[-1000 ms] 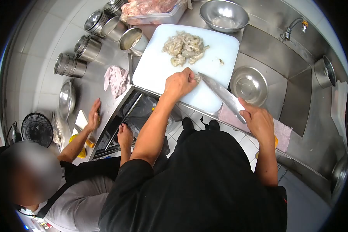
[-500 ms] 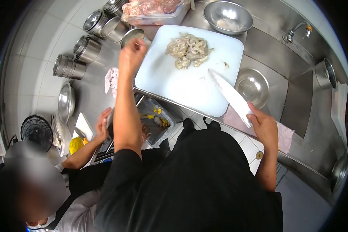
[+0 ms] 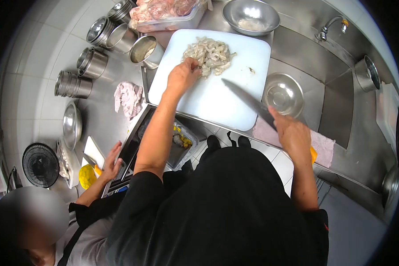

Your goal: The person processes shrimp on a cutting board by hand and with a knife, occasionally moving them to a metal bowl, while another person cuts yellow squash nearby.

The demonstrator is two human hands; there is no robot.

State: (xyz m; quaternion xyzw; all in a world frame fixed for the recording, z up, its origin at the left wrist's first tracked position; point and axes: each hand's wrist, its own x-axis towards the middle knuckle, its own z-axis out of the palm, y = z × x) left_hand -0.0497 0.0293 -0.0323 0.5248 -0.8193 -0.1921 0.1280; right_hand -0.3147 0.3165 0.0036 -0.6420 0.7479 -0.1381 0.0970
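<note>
A pile of raw peeled shrimp (image 3: 213, 53) lies on the white cutting board (image 3: 217, 104), towards its far side. My left hand (image 3: 184, 76) is at the pile's near left edge, fingertips pinched together on a shrimp that they mostly hide. In my right hand (image 3: 292, 135) is a large kitchen knife (image 3: 246, 98), its orange handle partly showing behind my palm. The blade slants over the board's right part, tip pointing towards the pile. A small dark scrap (image 3: 251, 70) lies on the board. Just left of the board stands a steel pot (image 3: 147, 51) with some pale content.
A tub of raw meat (image 3: 173, 20) and a steel bowl (image 3: 251, 17) stand behind the board. Another bowl (image 3: 283, 97) sits in the sink at right. Steel pots (image 3: 92, 62) and a pink cloth (image 3: 128, 99) are at left. A co-worker's hand (image 3: 111, 164) is at lower left.
My left hand has moved from over the steel pot rightwards to the shrimp pile. The knife has turned, its blade now showing darker, and my right index finger points along it. The co-worker's hand has shifted.
</note>
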